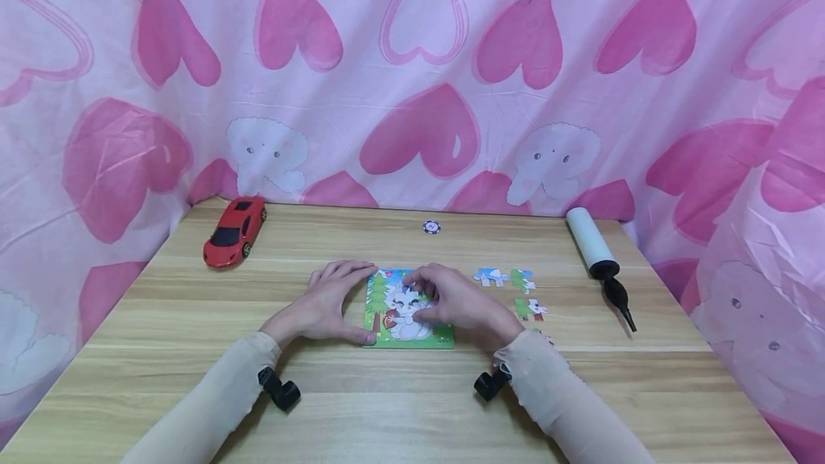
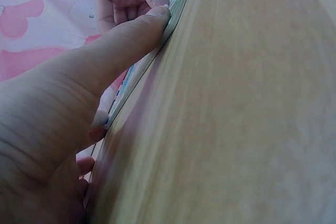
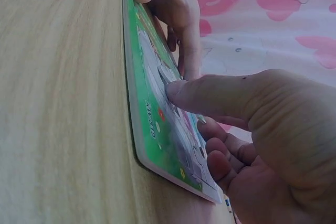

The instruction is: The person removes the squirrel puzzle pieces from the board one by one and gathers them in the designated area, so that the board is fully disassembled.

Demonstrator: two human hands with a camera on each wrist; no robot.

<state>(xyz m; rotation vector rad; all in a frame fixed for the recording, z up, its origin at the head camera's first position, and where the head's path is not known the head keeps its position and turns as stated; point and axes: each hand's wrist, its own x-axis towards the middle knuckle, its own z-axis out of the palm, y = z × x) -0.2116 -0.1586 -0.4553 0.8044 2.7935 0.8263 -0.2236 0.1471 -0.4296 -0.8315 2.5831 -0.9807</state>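
Observation:
A jigsaw puzzle board with a white cartoon animal, a tree and green ground lies flat on the table. Along its left side my left hand is spread, the thumb on the near corner and a fingertip by the far corner. Over the board's right half, my right hand pinches a puzzle piece between thumb and fingers. One edge of that piece stands tilted up from the picture in the right wrist view; the rest is hidden by the thumb. Both hands also show in the left wrist view.
Several loose puzzle pieces lie right of the board, one partly behind the right wrist. A red toy car stands at the far left, a poker chip at the back, and a white hand pump with black nozzle at right.

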